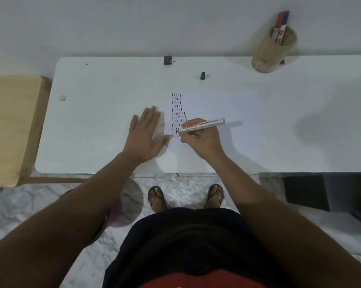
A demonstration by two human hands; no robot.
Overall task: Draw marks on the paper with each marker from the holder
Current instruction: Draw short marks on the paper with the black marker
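Observation:
A sheet of white paper (198,104) lies on the white table (105,84), covered in rows of short dark marks (178,113). My right hand (202,142) grips a silver permanent marker (204,124), its tip touching the paper at the lowest row of marks. My left hand (147,135) lies flat with fingers spread, pressing on the paper's left edge. A black marker cap (202,75) stands on the table beyond the paper. At the far right stands a tan cylindrical holder (273,53) with two markers (281,27), red and blue, sticking out.
A small black object (167,60) sits at the table's far edge. A wooden piece (11,125) abuts the table on the left. A dark box (308,192) sits on the marble floor at the right. My feet in sandals (156,197) stand below the table's near edge.

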